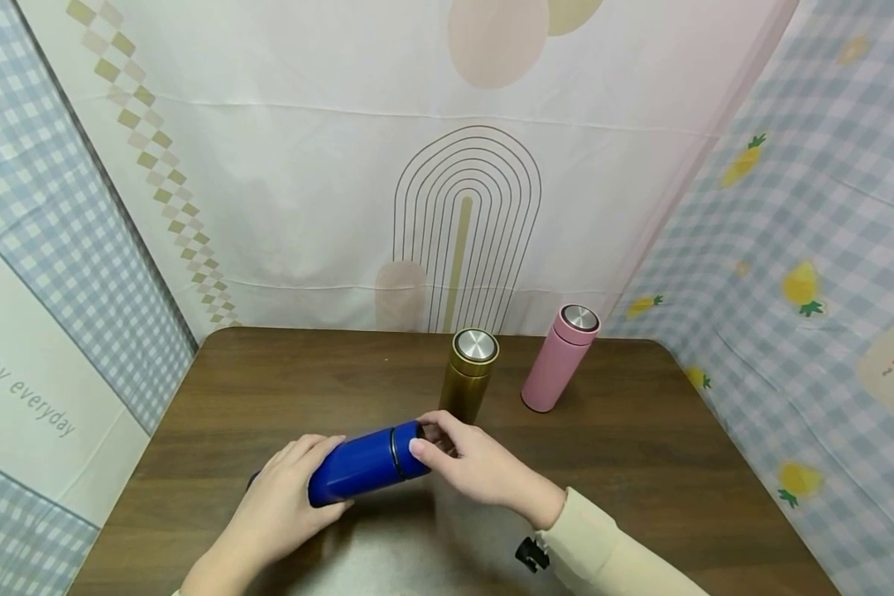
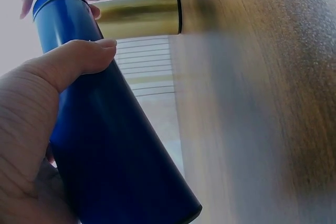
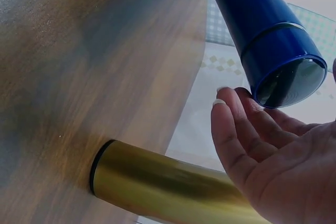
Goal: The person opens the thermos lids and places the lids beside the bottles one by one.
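My left hand (image 1: 286, 497) grips the body of a blue thermos bottle (image 1: 358, 468), which is tilted with its lid end toward the right, above the table. In the left wrist view the thumb lies across the blue bottle (image 2: 110, 145). At the lid end, my right hand (image 1: 477, 463) has its fingers spread and loosely bent. The right wrist view shows those fingertips (image 3: 226, 103) right at the rim of the lid (image 3: 291, 82), whose flat end is dark and shiny. The palm stands apart from the lid.
A gold thermos bottle (image 1: 465, 381) with a silver lid top stands upright just behind my right hand. Farther right, a pink thermos bottle (image 1: 559, 360) is upright too. The brown wooden table (image 1: 305, 372) ends at a patterned cloth backdrop (image 1: 305, 207), with checked cloth at both sides.
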`<state>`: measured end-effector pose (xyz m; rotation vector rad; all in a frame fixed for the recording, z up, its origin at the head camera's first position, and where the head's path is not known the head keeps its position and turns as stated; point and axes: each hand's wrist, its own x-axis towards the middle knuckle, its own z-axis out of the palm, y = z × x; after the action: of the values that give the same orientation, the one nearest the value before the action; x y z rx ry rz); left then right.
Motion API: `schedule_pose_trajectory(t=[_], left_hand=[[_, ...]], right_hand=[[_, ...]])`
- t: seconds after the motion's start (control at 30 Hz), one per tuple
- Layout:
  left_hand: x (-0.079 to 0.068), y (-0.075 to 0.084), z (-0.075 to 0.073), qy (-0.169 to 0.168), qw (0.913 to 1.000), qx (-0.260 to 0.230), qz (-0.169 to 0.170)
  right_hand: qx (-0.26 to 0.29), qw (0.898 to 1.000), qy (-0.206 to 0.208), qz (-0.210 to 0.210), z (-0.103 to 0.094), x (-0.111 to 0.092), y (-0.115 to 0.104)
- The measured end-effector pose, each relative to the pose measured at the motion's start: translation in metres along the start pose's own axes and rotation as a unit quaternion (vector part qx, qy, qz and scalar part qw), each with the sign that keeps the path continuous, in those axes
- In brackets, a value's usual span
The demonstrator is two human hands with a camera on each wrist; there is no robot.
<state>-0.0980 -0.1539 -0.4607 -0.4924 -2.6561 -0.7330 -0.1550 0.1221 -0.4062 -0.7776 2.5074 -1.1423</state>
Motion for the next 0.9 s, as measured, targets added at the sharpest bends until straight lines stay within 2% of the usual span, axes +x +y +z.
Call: schedule_pose_trajectory(t=[0.17,0.53,0.73,0.9], left_hand=[[-0.0007,-0.0018,0.0014,-0.005,1.0,0.0,-0.001],[-0.0026,-0.003,0.0031,-0.002,1.0,0.0,-0.003],[-0.0045,-0.0025,0.0036,-0.006,1.0,0.003,-0.005],[-0.0062,-0.0039,0.0052,-0.007,0.9999,0.006,-0.004]], right_hand=[[0.004,1.0,-0.008,0.0,0.0006,0.0004,0.0019],[0.029,0.999,-0.021,-0.033,0.0027,0.0005,0.0042],[0.003,1.0,-0.014,-0.006,0.0041,0.0014,0.0058],[-0.006,1.0,-0.025,0.016,0.0043,0.0007,0.006]])
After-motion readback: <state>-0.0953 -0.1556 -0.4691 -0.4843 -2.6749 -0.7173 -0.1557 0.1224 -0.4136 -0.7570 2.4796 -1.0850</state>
